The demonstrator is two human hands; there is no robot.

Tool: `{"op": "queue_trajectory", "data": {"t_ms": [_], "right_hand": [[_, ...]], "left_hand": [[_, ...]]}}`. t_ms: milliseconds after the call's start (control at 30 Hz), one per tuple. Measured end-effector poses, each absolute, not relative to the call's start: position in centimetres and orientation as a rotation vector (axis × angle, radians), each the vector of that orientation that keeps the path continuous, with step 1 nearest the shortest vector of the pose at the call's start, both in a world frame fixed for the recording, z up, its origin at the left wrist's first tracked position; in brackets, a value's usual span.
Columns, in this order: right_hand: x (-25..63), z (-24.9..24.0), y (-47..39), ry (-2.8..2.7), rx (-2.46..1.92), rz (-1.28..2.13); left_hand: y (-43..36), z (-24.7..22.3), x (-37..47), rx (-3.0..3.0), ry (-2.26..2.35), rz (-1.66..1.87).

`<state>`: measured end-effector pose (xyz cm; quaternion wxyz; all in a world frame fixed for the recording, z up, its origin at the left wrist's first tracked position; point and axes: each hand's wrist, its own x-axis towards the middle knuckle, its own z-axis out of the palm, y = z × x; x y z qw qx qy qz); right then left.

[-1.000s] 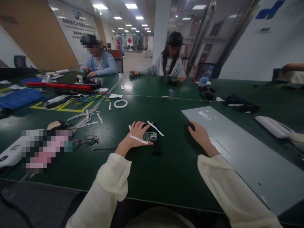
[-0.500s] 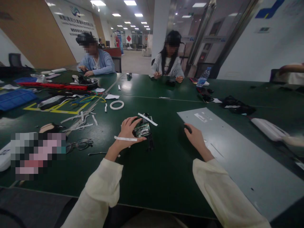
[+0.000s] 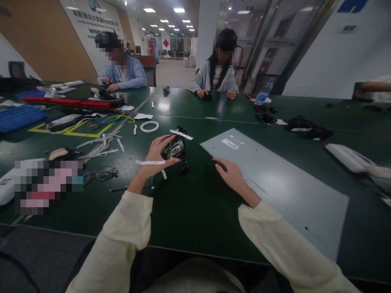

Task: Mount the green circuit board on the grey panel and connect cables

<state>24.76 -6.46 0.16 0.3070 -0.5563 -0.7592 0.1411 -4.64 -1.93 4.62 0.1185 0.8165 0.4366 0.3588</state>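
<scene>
My left hand [image 3: 154,156] is curved around the left side of a small green circuit board assembly [image 3: 175,150] with a black frame. A white strip [image 3: 181,134] lies across the top of that assembly, and another white strip [image 3: 150,162] crosses the back of my left hand. My right hand [image 3: 230,176] holds a small dark object [image 3: 221,165] between thumb and fingers, too small to identify. It is over the left edge of a grey flat panel [image 3: 269,179]. A gap of green table separates the two hands.
White strips [image 3: 104,142], a white ring [image 3: 149,126] and glasses [image 3: 105,173] lie to the left. Farther left are a blue tray [image 3: 18,118] and a red bar [image 3: 67,102]. Two people sit across the table. A bottle [image 3: 265,91] and a white case [image 3: 345,160] are at the right.
The board assembly has shifted left and turned, with my left hand moving along. My right hand and the grey panel have moved left, towards my left hand.
</scene>
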Motion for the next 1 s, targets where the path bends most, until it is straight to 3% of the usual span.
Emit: {"op": "queue_trajectory", "data": {"t_ms": [200, 433, 767, 1000], "right_hand": [[21.3, 0.6, -9.1, -2.215, -1.220, 0.507], [19.7, 0.8, -10.7, -2.445, -1.020, 0.427], [19.7, 1.1, -11.1, -2.447, -0.925, 0.494], [15.8, 2.0, -7.7, -2.353, -1.083, 0.443]], "left_hand": [[-2.1, 4.6, -4.6, 2.359, 1.257, 1.087], [-1.7, 3.5, -4.8, 2.331, 1.239, 1.130], [-1.8, 2.2, -5.5, 2.302, 1.249, 1.194], [-2.0, 1.9, -6.1, 2.320, 1.261, 1.234]]}}
